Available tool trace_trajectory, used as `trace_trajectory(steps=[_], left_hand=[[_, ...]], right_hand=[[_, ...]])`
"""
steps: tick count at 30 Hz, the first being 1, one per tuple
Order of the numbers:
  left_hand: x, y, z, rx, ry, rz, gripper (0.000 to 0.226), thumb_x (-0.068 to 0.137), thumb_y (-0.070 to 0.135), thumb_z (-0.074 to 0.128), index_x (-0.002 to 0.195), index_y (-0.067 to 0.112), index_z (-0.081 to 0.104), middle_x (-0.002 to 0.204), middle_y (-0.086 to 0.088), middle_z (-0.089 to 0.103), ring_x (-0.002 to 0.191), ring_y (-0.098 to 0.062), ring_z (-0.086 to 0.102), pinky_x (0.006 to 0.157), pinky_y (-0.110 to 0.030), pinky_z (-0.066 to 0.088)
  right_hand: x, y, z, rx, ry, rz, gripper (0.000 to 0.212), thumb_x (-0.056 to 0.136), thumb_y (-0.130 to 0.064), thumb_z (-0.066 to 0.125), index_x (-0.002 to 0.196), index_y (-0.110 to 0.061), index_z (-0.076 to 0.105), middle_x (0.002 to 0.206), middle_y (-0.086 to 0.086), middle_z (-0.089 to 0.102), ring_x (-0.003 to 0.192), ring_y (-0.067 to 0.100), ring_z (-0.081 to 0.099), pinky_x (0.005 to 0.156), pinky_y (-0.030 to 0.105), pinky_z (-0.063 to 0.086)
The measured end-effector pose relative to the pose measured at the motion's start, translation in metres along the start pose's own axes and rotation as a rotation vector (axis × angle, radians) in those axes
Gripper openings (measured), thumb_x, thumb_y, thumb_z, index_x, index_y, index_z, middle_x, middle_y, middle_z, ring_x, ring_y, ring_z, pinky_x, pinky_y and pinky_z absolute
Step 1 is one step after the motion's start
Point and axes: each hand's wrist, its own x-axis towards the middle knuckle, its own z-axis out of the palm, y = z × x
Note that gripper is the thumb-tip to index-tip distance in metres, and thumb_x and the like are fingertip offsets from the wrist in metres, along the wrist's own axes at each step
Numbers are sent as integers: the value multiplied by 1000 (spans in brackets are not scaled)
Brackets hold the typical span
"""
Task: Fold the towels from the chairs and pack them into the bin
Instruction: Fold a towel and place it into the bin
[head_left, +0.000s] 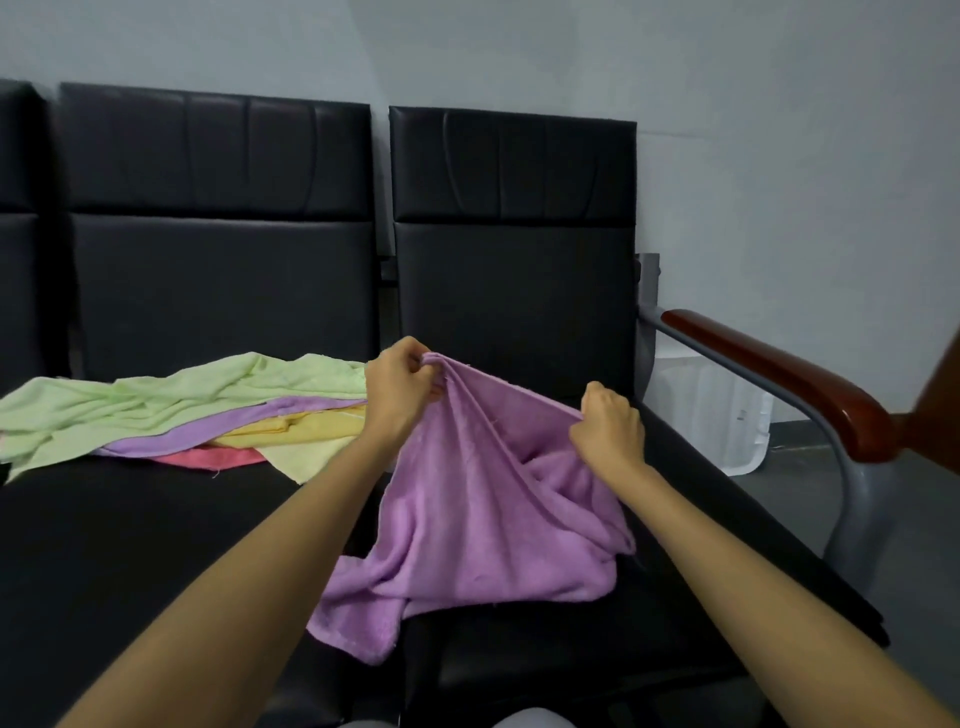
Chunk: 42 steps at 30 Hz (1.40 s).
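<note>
Far left, on the seat of the left black chair (223, 260): loose heap of towels, unfolded. Pale green towel (156, 400) on top and furthest back; beneath it a lilac towel (208, 431), then a yellow towel (311, 423), a pink towel (213, 457) peeking out at the front.

Centre: left grip (400, 384) closed round a bunched corner of the purple towel (483, 493), raised above the gap between the two seats. Right grip (608, 431) pinching the same top edge, slightly lower. Cloth taut between them, the rest draped in folds onto the seat of the right black chair (514, 270), one corner hanging over the front edge.

Right: wooden armrest (779, 374) on a grey metal frame. Beyond it, on the floor, white bin (711, 410), partly hidden, contents not visible.
</note>
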Motion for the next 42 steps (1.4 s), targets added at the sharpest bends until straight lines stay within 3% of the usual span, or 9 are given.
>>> trace_trajectory(steps=[7, 16, 19, 24, 28, 31, 34, 38, 42], left_hand=[[24, 22, -32, -80, 172, -20, 22, 87, -3, 54, 70, 11, 56, 80, -22, 67, 70, -30, 69, 64, -36, 61], [30, 16, -54, -77, 281, -130, 24, 85, -4, 54, 67, 11, 53, 83, -20, 64, 74, -36, 69, 67, -41, 60], [30, 14, -59, -51, 295, -133, 20, 86, -4, 55, 70, 8, 54, 84, -20, 64, 72, -35, 70, 57, -35, 60], [29, 22, -58, -62, 331, -125, 16, 86, -2, 49, 73, 6, 49, 86, -23, 65, 67, -31, 68, 56, -31, 60], [32, 45, -59, -47, 351, -70, 21, 85, 7, 43, 66, 15, 40, 89, -25, 65, 80, -35, 67, 57, -30, 59], [38, 73, -58, -74, 350, -24, 22, 87, 7, 41, 67, 16, 38, 88, -24, 64, 80, -34, 67, 45, -20, 52], [51, 100, -65, -131, 382, 75, 26, 87, 9, 42, 65, 22, 42, 102, -28, 57, 83, -36, 67, 50, -32, 58], [48, 126, -75, -186, 391, 136, 25, 92, 7, 41, 69, 17, 38, 92, -26, 58, 50, -23, 67, 42, -34, 55], [24, 140, -69, -236, 473, 213, 26, 90, 9, 38, 67, 19, 32, 69, -8, 48, 34, -9, 56, 32, -22, 39]], right_hand=[[4, 26, -27, 14, 282, -340, 11, 87, 11, 49, 84, 1, 55, 95, 12, 52, 58, 20, 45, 49, 27, 33], [14, 49, -63, -48, -186, -451, 22, 90, -17, 49, 111, -20, 49, 108, -2, 52, 86, 17, 52, 69, 26, 41], [22, 58, -76, -239, -203, -536, 17, 91, -14, 47, 103, -18, 59, 110, -1, 50, 93, 17, 52, 81, 29, 47], [27, 55, -107, -381, -148, -578, 47, 91, -40, 32, 78, -11, 66, 88, 1, 53, 80, 12, 50, 66, 20, 35], [38, 43, -127, -447, -39, -484, 42, 93, -45, 45, 84, -14, 70, 82, -1, 57, 75, 13, 54, 71, 25, 43], [56, 19, -153, -65, 111, -240, 33, 92, -25, 51, 66, -7, 62, 72, 7, 56, 72, 24, 52, 59, 28, 34], [74, 1, -181, 131, 274, -144, 35, 89, -13, 50, 54, -16, 48, 73, 12, 58, 76, 30, 53, 59, 30, 32], [74, -7, -200, 168, 392, -187, 24, 91, -5, 43, 78, -11, 63, 89, 9, 55, 82, 27, 50, 70, 29, 35], [66, -3, -199, 607, 477, -259, 19, 87, 5, 46, 83, 3, 65, 85, 10, 54, 78, 25, 49, 70, 37, 42]])
